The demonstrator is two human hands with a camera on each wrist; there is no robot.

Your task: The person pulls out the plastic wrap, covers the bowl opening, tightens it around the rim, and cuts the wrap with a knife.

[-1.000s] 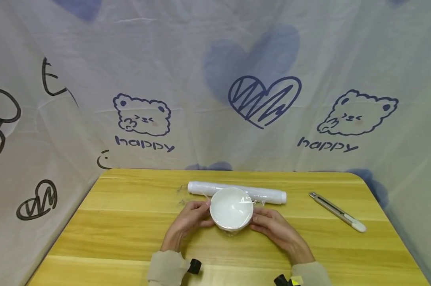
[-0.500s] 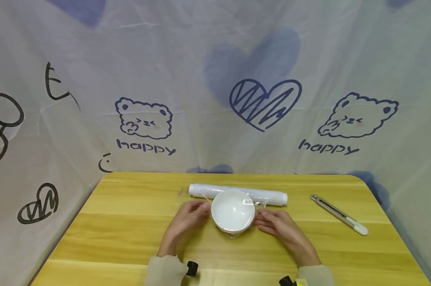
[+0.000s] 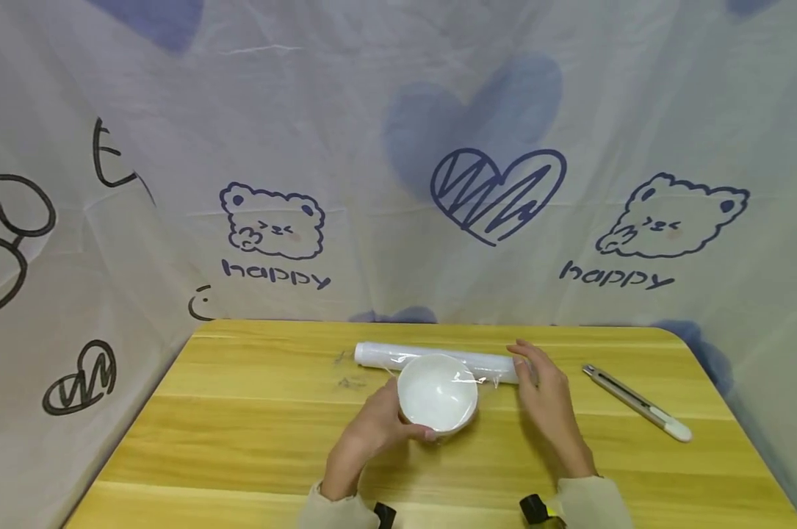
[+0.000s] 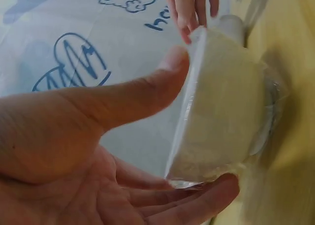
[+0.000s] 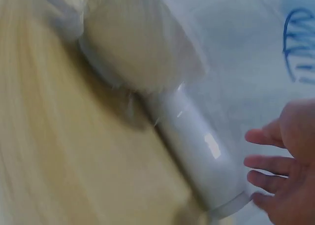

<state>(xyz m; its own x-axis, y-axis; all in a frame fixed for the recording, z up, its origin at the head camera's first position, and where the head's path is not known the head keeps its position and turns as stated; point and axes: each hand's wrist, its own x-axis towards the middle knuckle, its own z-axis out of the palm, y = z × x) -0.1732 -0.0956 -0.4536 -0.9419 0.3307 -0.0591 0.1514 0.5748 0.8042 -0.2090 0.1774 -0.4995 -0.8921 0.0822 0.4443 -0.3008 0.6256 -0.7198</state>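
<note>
A white bowl (image 3: 438, 393) with clear plastic film stretched over its mouth stands mid-table in the head view. My left hand (image 3: 374, 426) grips its left side, thumb at the front rim and fingers round the far side. The left wrist view shows the thumb (image 4: 170, 70) and fingertips at the wrapped bowl (image 4: 216, 112). Behind the bowl lies a white roll of cling film (image 3: 380, 355), partly hidden by it. At the roll's right end hovers my right hand (image 3: 549, 389), fingers apart; in the right wrist view its fingertips are right beside the roll (image 5: 197, 146).
A utility knife (image 3: 636, 402) lies slanted on the wooden table (image 3: 253, 441) at the right. Bits of film cling to the bowl's edges. A printed cloth (image 3: 372, 184) hangs behind the table and along its sides.
My right hand has left the bowl's right side and moved up and right to the roll's end. The left hand has shifted round the bowl, its thumb now at the front rim.
</note>
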